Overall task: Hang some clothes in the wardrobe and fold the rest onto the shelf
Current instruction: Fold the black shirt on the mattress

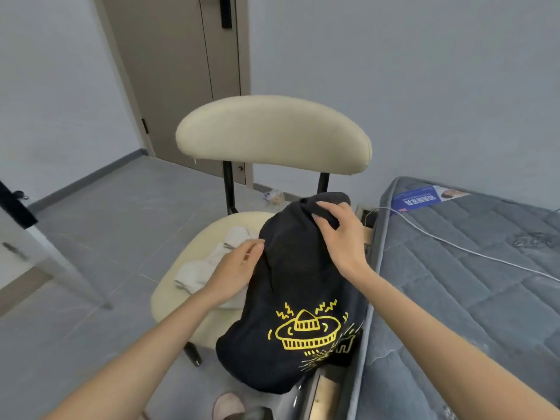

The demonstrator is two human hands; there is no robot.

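Observation:
A black T-shirt (pixel 291 286) with a yellow drawing on it lies bunched on the cream chair (pixel 272 131) and hangs over the seat's front edge. My right hand (pixel 336 234) pinches a fold at the shirt's upper end. My left hand (pixel 236 268) grips the shirt's left edge with thumb and fingers. A light grey garment (pixel 206 268) lies crumpled on the seat to the left, partly under my left hand and the shirt. The wardrobe and its shelf are out of view.
A grey quilted mattress (pixel 469 283) with a white cable (pixel 454 244) across it lies to the right, close against the chair. A brown door (pixel 181 71) stands behind. A pale cabinet edge (pixel 24 256) is at left. A pink slipper (pixel 227 407) sits on the tiled floor.

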